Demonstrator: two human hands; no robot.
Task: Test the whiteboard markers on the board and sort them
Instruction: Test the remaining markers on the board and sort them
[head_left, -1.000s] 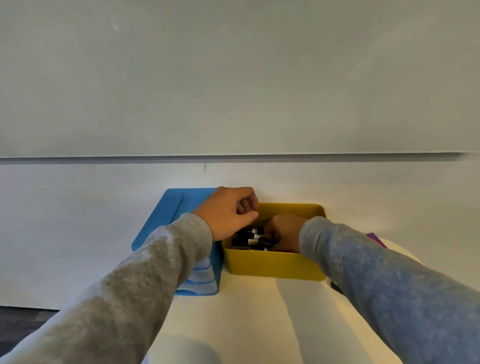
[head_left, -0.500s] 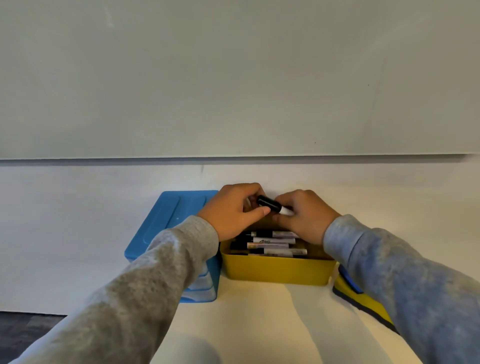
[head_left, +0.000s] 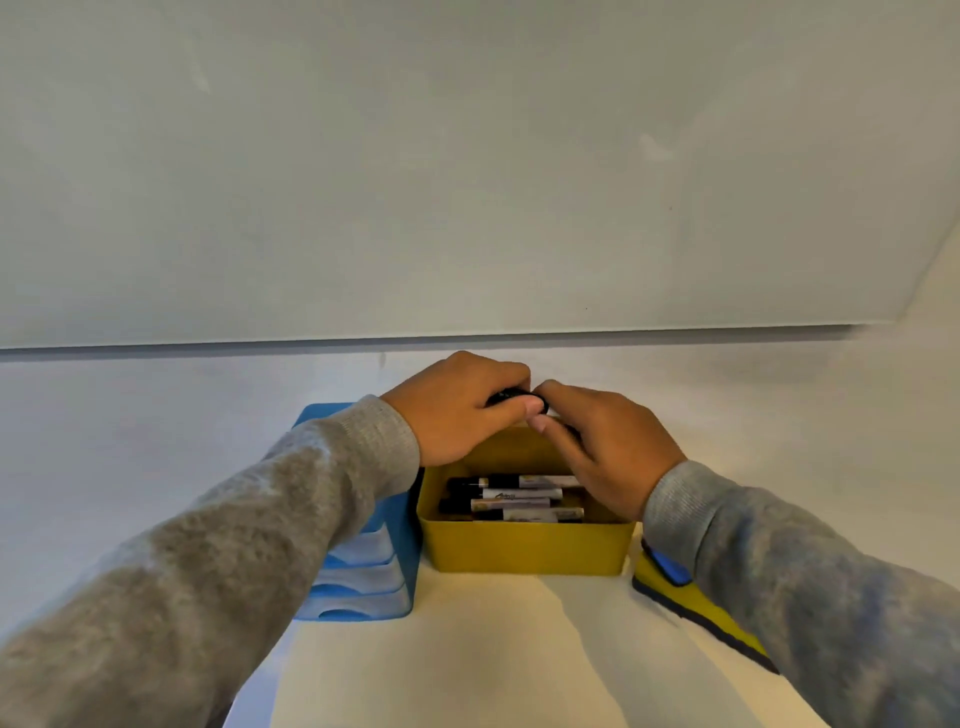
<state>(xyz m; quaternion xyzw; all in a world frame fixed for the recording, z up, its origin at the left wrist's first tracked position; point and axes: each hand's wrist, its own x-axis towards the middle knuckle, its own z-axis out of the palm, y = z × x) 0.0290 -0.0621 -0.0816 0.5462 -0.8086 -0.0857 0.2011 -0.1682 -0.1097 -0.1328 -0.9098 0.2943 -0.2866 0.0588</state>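
Both hands are together above the back of the yellow bin (head_left: 524, 545), clamped on one marker (head_left: 511, 399): left hand (head_left: 457, 410) wraps the black cap end, right hand (head_left: 608, 447) pinches the barrel, mostly hidden under the fingers. The marker's long axis runs roughly left-right between the hands, so the cap likely comes off by pulling the hands apart sideways. The whiteboard (head_left: 467, 171) is straight ahead and above, and the right hand looks like the one to carry the tip up. The remaining markers (head_left: 514, 499) lie crosswise in the bin. Blue drawer box (head_left: 363, 577) to the left, yellow eraser (head_left: 691, 597) to the right. Versus half a second ago: hands closer together, more of the marker covered, white barrel no longer visible.
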